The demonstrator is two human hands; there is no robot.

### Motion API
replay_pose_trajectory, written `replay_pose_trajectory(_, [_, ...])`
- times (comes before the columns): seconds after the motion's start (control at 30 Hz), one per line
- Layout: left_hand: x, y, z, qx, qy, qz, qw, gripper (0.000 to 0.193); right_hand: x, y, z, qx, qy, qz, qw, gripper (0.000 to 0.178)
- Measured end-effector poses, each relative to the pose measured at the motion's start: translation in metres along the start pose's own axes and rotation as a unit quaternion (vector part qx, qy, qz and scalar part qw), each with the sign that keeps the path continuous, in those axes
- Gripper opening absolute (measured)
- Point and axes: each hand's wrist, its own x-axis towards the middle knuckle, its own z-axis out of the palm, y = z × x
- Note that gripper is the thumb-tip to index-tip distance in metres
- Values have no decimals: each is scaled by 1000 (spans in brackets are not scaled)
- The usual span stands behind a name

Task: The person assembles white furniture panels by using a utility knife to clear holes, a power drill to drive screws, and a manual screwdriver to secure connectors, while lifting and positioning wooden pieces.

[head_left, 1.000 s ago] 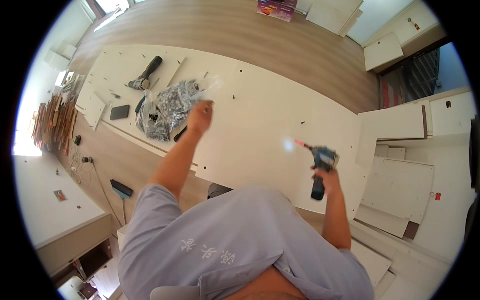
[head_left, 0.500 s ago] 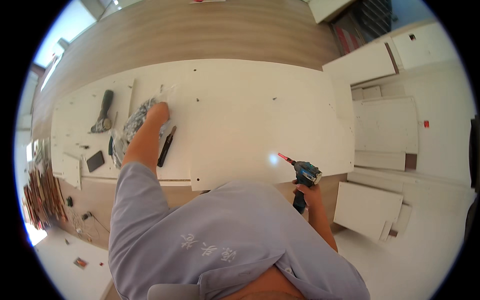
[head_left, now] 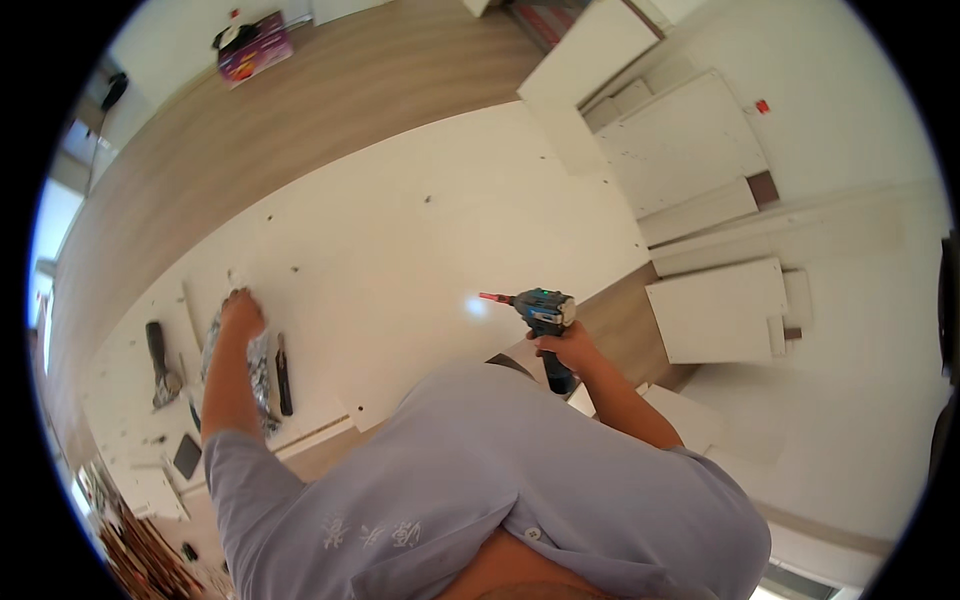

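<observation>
My right hand (head_left: 567, 347) grips the handle of a dark cordless drill (head_left: 545, 312) with a red bit. The bit points left above a large white panel (head_left: 390, 250), and the tool's lamp throws a bright spot on it. Over at the left, my left hand (head_left: 243, 314) is at the far end of a clear plastic bag (head_left: 262, 388) of small metallic pieces. Its fingers are curled together; what they pinch is hidden. Beside the bag lies a black utility knife (head_left: 283, 375). Small dark fittings or holes dot the panel.
A second dark power tool (head_left: 160, 365) and a dark flat square (head_left: 187, 456) lie to the left. More white panels (head_left: 690, 150) lean or lie at the right. Wood strips (head_left: 145, 555) are piled at lower left. A purple box (head_left: 255, 50) sits beyond the wood-grain floor (head_left: 330, 110).
The view has turned, so the panel now slants up to the right. My left hand has stayed by the bag, fingers now curled at its far end. The drill remains in my right hand.
</observation>
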Motion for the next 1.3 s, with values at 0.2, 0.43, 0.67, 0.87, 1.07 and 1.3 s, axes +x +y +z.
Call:
replay_pose_trajectory(0.2, [15,-51,15,-160,-88,-28,983,33,0,5,2,25,22,-6,999,38])
replay_pose_trajectory(0.43, [9,-48,35,23,-122,-29,992,25,-10,28,7,43,49,-8,998,37])
replay_pose_trajectory(0.67, [-8,-23,-1,-53,-68,-50,995,21,-24,23,15,48,70,5,996,36])
replay_pose_trajectory(0.87, [-16,-37,15,-159,3,-72,985,24,-16,17,12,20,54,-2,998,37])
replay_pose_trajectory(1.07, [-36,-37,9,-211,101,-124,964,30,3,-10,6,-6,2,-8,1000,39])
replay_pose_trajectory(1.3, [-62,87,-49,-519,266,-182,792,25,46,-67,-14,-5,-165,-49,985,42])
